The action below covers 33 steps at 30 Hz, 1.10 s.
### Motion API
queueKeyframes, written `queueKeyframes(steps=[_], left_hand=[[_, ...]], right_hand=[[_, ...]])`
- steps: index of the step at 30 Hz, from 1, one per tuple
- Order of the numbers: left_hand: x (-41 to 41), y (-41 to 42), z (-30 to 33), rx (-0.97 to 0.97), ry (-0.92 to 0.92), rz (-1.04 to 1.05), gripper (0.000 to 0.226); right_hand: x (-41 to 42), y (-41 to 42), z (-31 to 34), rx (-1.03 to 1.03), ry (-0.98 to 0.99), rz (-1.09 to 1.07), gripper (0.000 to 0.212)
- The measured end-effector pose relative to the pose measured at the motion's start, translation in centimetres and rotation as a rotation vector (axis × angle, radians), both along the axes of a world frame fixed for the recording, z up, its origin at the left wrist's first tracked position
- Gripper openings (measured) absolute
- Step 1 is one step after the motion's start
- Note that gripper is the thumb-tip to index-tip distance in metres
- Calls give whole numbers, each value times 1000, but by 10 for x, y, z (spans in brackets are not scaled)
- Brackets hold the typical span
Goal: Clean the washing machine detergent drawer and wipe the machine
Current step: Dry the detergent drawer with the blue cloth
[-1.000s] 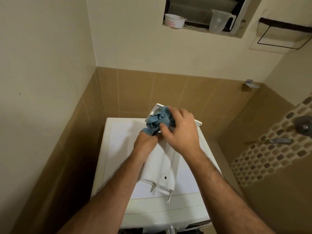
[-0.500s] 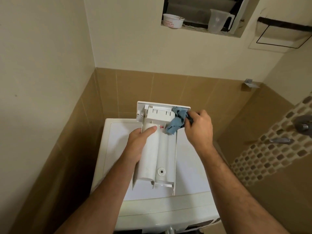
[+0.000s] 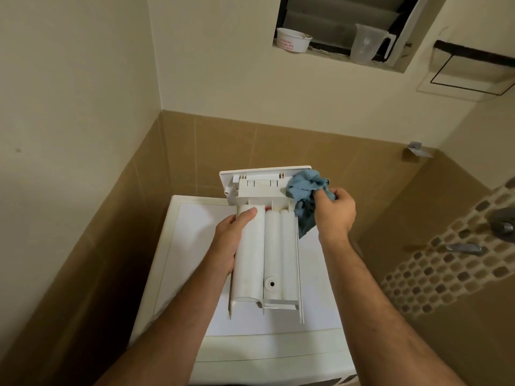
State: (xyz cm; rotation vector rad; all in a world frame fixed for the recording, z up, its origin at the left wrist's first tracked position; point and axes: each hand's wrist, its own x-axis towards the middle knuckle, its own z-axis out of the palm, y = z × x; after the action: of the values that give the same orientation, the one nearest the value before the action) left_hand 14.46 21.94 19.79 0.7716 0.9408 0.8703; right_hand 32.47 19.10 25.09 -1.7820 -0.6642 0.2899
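Observation:
The white detergent drawer is out of the machine and held upside down above the white washing machine top, its ribbed underside facing me and its front panel pointing away. My left hand grips the drawer's left side, thumb lying on the underside. My right hand holds a crumpled blue cloth against the drawer's far right corner, beside the front panel.
The machine stands in a corner between a cream wall on the left and a brown tiled back wall. A wall niche above holds a white bowl and a clear measuring jug. Shower taps sit on the mosaic wall at right.
The drawer was turned so its underside faces me squarely. My right hand with the cloth moved from the drawer's far middle out to its far right corner. My left hand shifted to the left side.

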Motion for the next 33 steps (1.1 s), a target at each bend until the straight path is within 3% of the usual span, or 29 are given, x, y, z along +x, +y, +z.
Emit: queueKeyframes(steps=[6,10,15,20,24,29,33], left_hand=[[5,0,3,-27,-23,-40,31],[7,0,3,-73,-36,-36,39],[5,-6,2,-119,-71,-73,43],[1,-9,6,-112,-100,-70,36],[-2,-4,7,-71,-45,-29,36],[-3,2,-3,-57,-34,52,41],[1,3,-3,-9,-46,90,34]], right_hand=[[6,3,1,4,-74,54,14],[10,6,-2,68,-130,205,17],[14,4,-17,112,53,288,13],[22,4,-39,-4,294,207,8],[21,-3,-29,142,360,217,16],[12,-3,9,355,239,311,19],[-12,-4,14,153,-26,517,33]])
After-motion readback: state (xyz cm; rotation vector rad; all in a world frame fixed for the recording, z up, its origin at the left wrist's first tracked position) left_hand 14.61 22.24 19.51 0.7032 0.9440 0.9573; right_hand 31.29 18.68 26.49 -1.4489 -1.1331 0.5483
